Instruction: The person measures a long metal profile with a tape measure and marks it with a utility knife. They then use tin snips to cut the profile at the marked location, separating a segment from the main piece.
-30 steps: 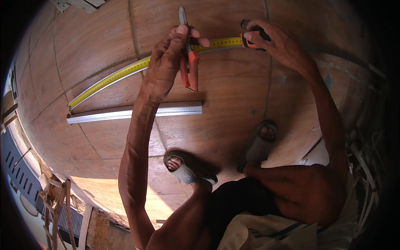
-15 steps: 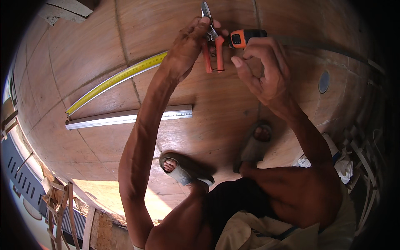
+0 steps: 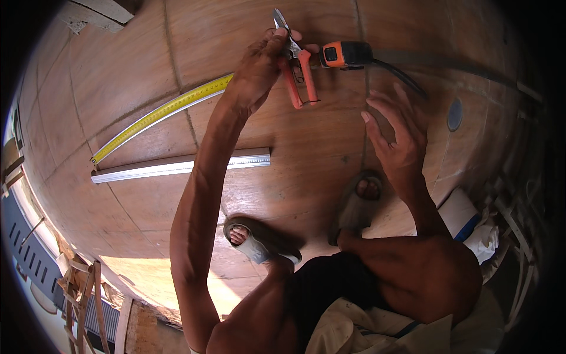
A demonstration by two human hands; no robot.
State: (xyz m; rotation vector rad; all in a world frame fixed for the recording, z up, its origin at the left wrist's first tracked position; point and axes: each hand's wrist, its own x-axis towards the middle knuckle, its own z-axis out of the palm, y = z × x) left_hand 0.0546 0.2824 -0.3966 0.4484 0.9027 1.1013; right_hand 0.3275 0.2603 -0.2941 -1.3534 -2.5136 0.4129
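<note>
Pruning shears with red handles (image 3: 306,76) are gripped near their pivot by my left hand (image 3: 259,65), blades pointing away from me and handles toward me. Beyond that hand lies an orange and black tape measure (image 3: 348,54) on the floor. Its yellow blade (image 3: 165,115) runs out to the left, with a thin silver strip along its near edge; my left hand hides the part between. My right hand (image 3: 401,130) hovers empty over the floor, fingers apart, nearer to me than the tape case. A silver metal profile (image 3: 183,168) rests nearer to me, partly behind my left forearm.
The floor has large brown tiles (image 3: 306,194). My sandalled feet (image 3: 253,239) stand close by. A round floor plate (image 3: 455,114) is at the right, near white bags (image 3: 480,242) and loose strips. A wooden frame (image 3: 79,289) stands at the lower left.
My right hand has drawn away from the tape case, to the right and toward me, with its fingers opening. My left hand has shifted slightly left with the shears.
</note>
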